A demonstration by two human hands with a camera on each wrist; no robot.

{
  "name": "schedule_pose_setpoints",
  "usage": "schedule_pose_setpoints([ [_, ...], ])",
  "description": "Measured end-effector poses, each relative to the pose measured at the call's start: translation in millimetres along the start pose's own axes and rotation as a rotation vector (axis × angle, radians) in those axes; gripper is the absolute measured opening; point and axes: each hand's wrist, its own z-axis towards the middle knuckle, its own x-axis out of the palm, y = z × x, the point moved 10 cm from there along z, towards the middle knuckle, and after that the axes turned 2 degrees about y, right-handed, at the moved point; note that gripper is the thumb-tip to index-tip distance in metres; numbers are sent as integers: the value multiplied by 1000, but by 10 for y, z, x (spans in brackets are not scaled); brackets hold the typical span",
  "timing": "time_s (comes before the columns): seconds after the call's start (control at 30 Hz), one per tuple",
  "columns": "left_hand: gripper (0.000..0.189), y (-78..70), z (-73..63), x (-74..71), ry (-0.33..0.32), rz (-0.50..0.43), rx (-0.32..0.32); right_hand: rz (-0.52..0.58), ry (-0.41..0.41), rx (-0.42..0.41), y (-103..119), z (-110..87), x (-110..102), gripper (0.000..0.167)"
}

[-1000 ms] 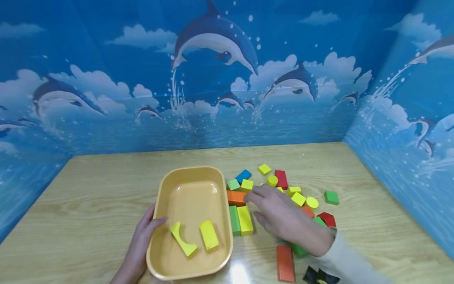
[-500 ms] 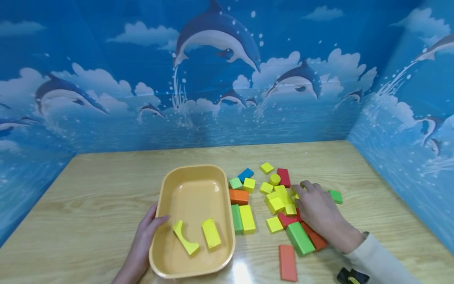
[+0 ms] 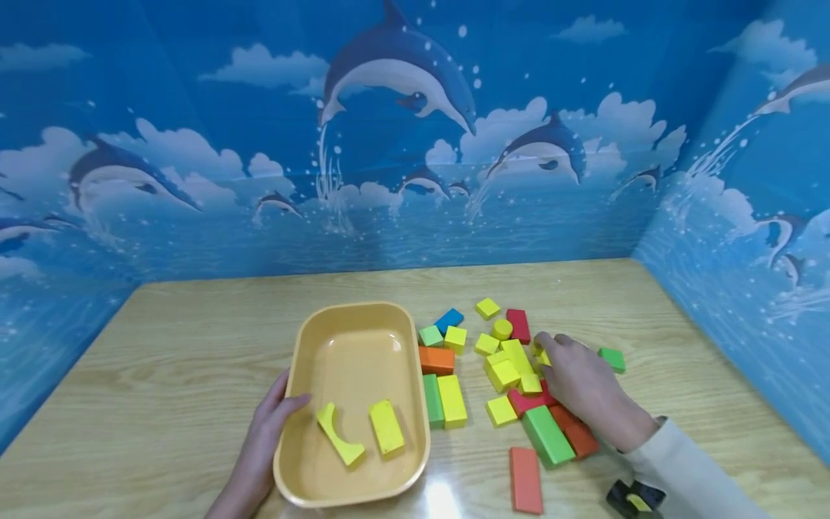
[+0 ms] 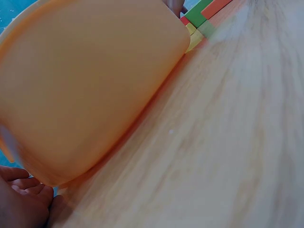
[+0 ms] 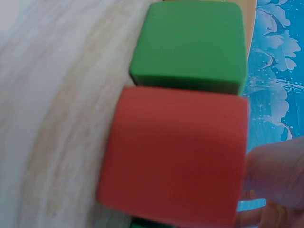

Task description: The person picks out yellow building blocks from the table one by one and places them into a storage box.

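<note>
My left hand grips the left side of a yellow-orange plastic tray, thumb over the rim and fingers outside. In the left wrist view, the tray's outer wall fills the upper left, with fingers beside its lower end. Inside the tray lie a yellow arch block and a yellow rectangular block. My right hand is at the right side of the block pile, curled fingers and thumb around a yellow block that is partly hidden.
Several yellow blocks form the pile's middle. A green block and red block lie near my right wrist. Blocks including an orange one line the tray's right side. A dolphin-print backdrop borders the wooden table.
My right hand has moved right across the pile, from near the orange block to the yellow blocks at its right side, then shifted only slightly. My left hand stays on the tray.
</note>
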Motion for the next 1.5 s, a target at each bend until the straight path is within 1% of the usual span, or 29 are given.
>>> schedule_pose_setpoints([
  [0.03,57,-1,1,0,1,2,1,-1,4,-1,6,7,6,38],
  [0.13,57,1,2,2,3,8,-2,-11,-20,-30,60,15,-20,41],
  [0.27,58,4,3,-1,4,13,-7,-31,-115,-98,229,17,-162,40],
  [0.33,58,2,4,-2,3,15,-6,-37,-169,-136,365,21,-255,38],
  [0.43,58,-1,5,-3,1,22,-5,-27,-234,-201,628,26,-386,34],
  [0.5,58,-1,5,0,1,25,-7,11,-263,-247,812,21,-461,32],
  [0.67,59,6,11,11,10,28,-10,112,-282,-324,1214,9,-576,30],
  [0.73,59,2,11,15,12,26,-9,124,-284,-355,1366,-6,-582,32],
  [0.83,57,-11,7,13,6,25,-5,123,-287,-405,1592,-46,-549,33],
  [0.93,56,-16,5,4,0,20,-4,102,-290,-437,1800,-89,-505,29],
  [1.03,56,-7,8,-5,2,17,-5,60,-271,-475,2004,-117,-444,25],
  [1.17,57,-5,11,-10,4,16,-5,-25,-249,-533,2251,-126,-316,19],
  [1.27,57,-14,12,-2,6,6,1,-78,-252,-540,2362,-81,-208,13],
  [1.37,56,-27,14,10,6,-3,7,-116,-246,-524,2408,2,-93,11],
  [1.5,53,-35,10,11,3,3,10,-152,-195,-500,2414,108,69,18],
])
